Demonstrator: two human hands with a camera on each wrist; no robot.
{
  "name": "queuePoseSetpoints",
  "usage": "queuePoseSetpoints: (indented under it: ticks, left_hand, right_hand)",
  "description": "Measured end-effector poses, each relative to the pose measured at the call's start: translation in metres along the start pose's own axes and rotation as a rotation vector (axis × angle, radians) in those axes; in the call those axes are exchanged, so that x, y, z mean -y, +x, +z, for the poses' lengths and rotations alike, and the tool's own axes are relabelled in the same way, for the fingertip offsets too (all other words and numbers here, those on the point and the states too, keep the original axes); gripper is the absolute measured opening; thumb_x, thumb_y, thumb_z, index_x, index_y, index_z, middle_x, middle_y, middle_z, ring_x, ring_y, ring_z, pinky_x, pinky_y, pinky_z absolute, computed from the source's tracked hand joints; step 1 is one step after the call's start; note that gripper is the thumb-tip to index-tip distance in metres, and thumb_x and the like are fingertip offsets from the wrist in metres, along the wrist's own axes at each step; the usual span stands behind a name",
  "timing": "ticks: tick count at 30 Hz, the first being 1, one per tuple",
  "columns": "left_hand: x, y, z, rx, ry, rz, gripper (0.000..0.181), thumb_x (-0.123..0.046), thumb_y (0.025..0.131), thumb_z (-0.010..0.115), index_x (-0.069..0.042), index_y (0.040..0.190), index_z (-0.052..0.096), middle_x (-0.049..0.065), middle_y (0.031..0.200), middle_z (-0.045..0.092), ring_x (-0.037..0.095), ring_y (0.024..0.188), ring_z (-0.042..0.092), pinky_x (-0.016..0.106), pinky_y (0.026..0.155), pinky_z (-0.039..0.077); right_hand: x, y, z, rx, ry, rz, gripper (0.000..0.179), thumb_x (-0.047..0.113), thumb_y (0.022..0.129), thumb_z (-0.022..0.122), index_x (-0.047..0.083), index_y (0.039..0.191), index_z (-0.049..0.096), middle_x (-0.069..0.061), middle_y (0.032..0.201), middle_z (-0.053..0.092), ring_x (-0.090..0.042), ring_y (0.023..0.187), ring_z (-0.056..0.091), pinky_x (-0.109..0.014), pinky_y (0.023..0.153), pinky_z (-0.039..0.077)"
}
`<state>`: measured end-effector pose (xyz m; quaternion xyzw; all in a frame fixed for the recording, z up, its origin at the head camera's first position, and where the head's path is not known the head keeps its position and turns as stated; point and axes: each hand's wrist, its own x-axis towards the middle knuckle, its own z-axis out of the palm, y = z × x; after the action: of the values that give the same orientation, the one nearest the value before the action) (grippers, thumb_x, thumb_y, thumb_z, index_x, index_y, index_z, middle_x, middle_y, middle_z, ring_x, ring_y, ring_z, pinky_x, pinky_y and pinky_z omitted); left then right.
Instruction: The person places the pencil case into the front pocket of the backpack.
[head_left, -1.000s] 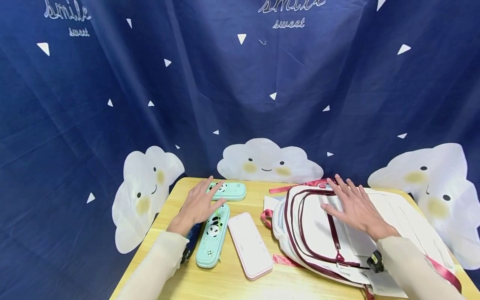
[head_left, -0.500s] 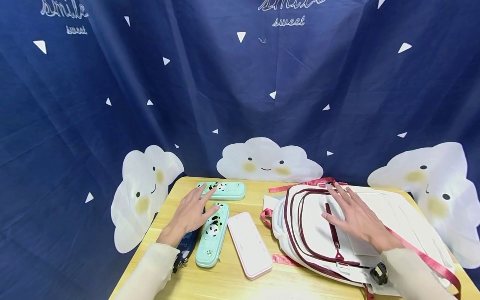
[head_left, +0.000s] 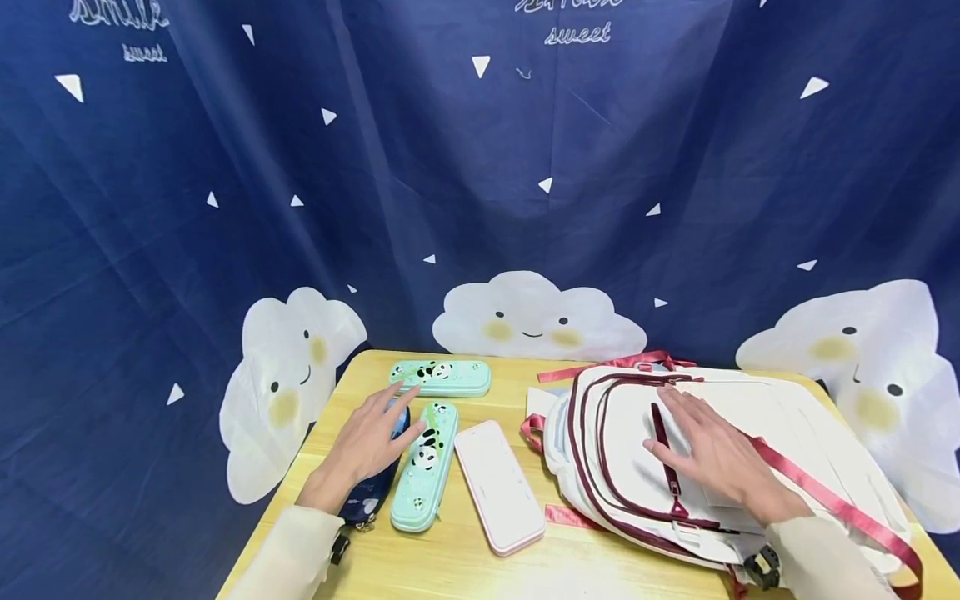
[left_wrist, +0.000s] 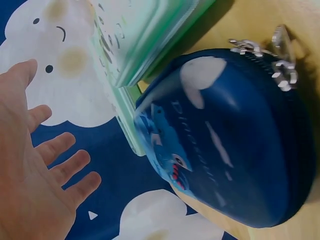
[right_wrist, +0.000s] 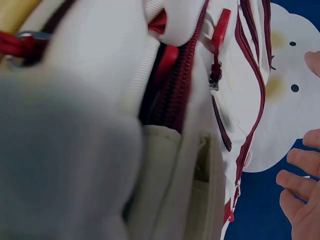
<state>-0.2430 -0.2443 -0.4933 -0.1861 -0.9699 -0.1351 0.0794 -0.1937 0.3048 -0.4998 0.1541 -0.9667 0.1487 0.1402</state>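
My left hand point(head_left: 362, 447) hovers palm down, fingers spread, above a dark blue zipped pencil case point(left_wrist: 220, 135) with a dinosaur print. Right of it lies a mint-green panda pencil case point(head_left: 425, 467); a second mint panda case point(head_left: 450, 379) lies crosswise behind. A flat pale pink case point(head_left: 501, 490) sits in the middle of the table. At the right, a white backpack point(head_left: 622, 450) with dark red zips lies on its back. Over its front my right hand point(head_left: 716, 457) is held with straight fingers, holding nothing; the right wrist view shows the fingers apart from the fabric.
Red straps point(head_left: 840, 504) trail across and around the backpack. The wooden table point(head_left: 420, 575) ends at a dark blue curtain point(head_left: 480, 167) printed with white clouds and triangles. A black wrist strap buckle point(head_left: 763, 568) shows at the right sleeve.
My left hand has drawn back leftward and nearer, uncovering more of the dark blue case and the rear mint case. My right hand has lowered slightly toward me. The cases and backpack stay put.
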Motion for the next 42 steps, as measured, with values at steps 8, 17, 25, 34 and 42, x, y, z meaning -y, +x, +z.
queuePoseSetpoints:
  ticks: [8, 17, 25, 34, 42]
  left_hand:
    - [0.003, -0.015, 0.004, -0.004, -0.014, 0.019, 0.068, -0.052, 0.108, 0.063, -0.017, 0.165, 0.049, 0.020, 0.167, 0.049, 0.044, 0.154, 0.047, 0.065, 0.123, 0.041]
    - [0.008, -0.033, 0.006, 0.028, -0.042, -0.022, 0.069, -0.056, 0.109, 0.061, -0.017, 0.164, 0.051, 0.017, 0.168, 0.049, 0.044, 0.154, 0.047, 0.066, 0.120, 0.044]
    - [0.006, -0.047, 0.009, 0.032, -0.070, -0.053, 0.065, -0.048, 0.108, 0.066, -0.015, 0.162, 0.053, 0.017, 0.164, 0.053, 0.044, 0.151, 0.050, 0.066, 0.118, 0.046]
    - [0.006, -0.063, 0.016, 0.002, -0.067, -0.041, 0.064, -0.049, 0.108, 0.067, -0.015, 0.161, 0.055, 0.017, 0.160, 0.056, 0.041, 0.147, 0.053, 0.064, 0.116, 0.049]
    - [0.011, -0.076, 0.019, -0.070, -0.068, -0.002, 0.058, -0.039, 0.106, 0.071, -0.011, 0.155, 0.061, 0.021, 0.158, 0.058, 0.045, 0.146, 0.054, 0.066, 0.113, 0.050]
  right_hand:
    - [0.005, -0.011, 0.001, 0.026, 0.034, 0.021, 0.090, 0.059, 0.098, 0.075, 0.004, 0.164, 0.047, -0.021, 0.164, 0.052, -0.048, 0.149, 0.050, -0.069, 0.116, 0.044]
    - [0.012, -0.022, 0.007, 0.086, 0.016, 0.084, 0.088, 0.064, 0.097, 0.073, 0.003, 0.159, 0.054, -0.023, 0.156, 0.059, -0.045, 0.142, 0.058, -0.067, 0.112, 0.050]
    - [0.018, -0.028, 0.017, 0.007, 0.022, 0.025, 0.075, 0.057, 0.092, 0.082, 0.005, 0.145, 0.067, -0.016, 0.144, 0.067, -0.039, 0.120, 0.073, -0.061, 0.096, 0.060]
    - [0.026, -0.033, 0.024, 0.001, 0.029, -0.012, 0.075, 0.054, 0.089, 0.086, 0.007, 0.145, 0.068, -0.014, 0.144, 0.067, -0.039, 0.114, 0.075, -0.059, 0.089, 0.063]
    - [0.031, -0.039, 0.028, 0.024, 0.017, -0.027, 0.075, 0.060, 0.086, 0.086, 0.010, 0.140, 0.072, -0.012, 0.136, 0.069, -0.034, 0.111, 0.075, -0.056, 0.087, 0.064]
